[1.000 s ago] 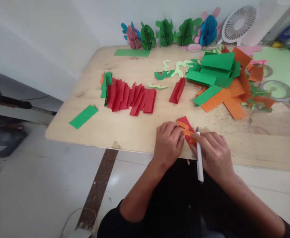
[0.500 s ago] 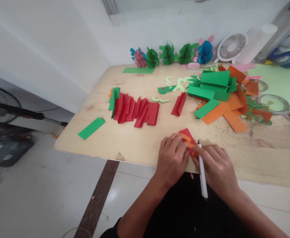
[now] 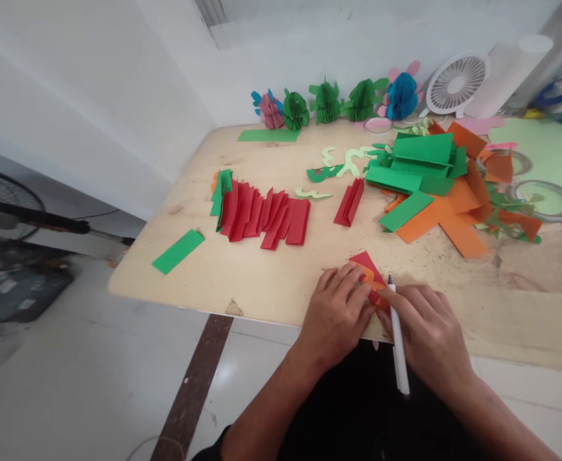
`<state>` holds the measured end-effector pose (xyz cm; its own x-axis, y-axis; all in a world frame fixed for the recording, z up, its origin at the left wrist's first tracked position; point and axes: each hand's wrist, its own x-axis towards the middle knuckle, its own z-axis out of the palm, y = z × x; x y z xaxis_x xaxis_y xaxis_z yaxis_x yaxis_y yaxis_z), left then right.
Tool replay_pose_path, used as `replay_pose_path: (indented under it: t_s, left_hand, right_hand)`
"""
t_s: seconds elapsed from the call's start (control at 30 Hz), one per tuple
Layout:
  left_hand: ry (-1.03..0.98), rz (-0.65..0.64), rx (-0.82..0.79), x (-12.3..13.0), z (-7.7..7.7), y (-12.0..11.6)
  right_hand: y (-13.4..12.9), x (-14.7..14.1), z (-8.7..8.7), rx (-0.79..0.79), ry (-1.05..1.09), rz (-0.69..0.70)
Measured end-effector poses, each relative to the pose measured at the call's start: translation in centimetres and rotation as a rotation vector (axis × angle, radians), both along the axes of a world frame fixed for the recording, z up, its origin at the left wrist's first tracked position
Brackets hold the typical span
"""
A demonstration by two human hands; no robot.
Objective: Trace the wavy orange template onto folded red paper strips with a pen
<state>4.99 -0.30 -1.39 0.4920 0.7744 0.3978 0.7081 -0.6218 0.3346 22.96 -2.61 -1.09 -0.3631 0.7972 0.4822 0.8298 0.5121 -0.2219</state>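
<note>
At the table's front edge, a wavy orange paper cutout lies over a folded piece of red paper. My left hand is closed with its fingertips pressing both papers from the left. On the other side, my right hand grips a white pen, tip pointing away from me, while its fingers also touch the papers. My fingers hide the lower part of the red paper. Another folded red strip rests just beyond my hands.
Folded red papers stand in a row at left, near a green strip. Green folded papers and orange papers are heaped at right. Paper figures and a small white fan line the wall.
The camera view has shifted slightly. My hands stay on the red and orange papers with hardly any movement, and the pen remains in my right hand.
</note>
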Motion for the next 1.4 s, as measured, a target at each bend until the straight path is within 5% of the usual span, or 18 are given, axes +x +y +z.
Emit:
replay_pose_path:
  t_s: [0.57,1.4]
  left_hand:
    - [-0.077,-0.002,-0.151,-0.32,0.13,0.24]
    - [-0.074,0.038,-0.147,0.27,0.18,-0.16]
  right_hand:
    - [0.05,-0.13,0.44,-0.055,-0.037,-0.032]
    - [0.03,0.07,0.88,-0.106,0.016,-0.018]
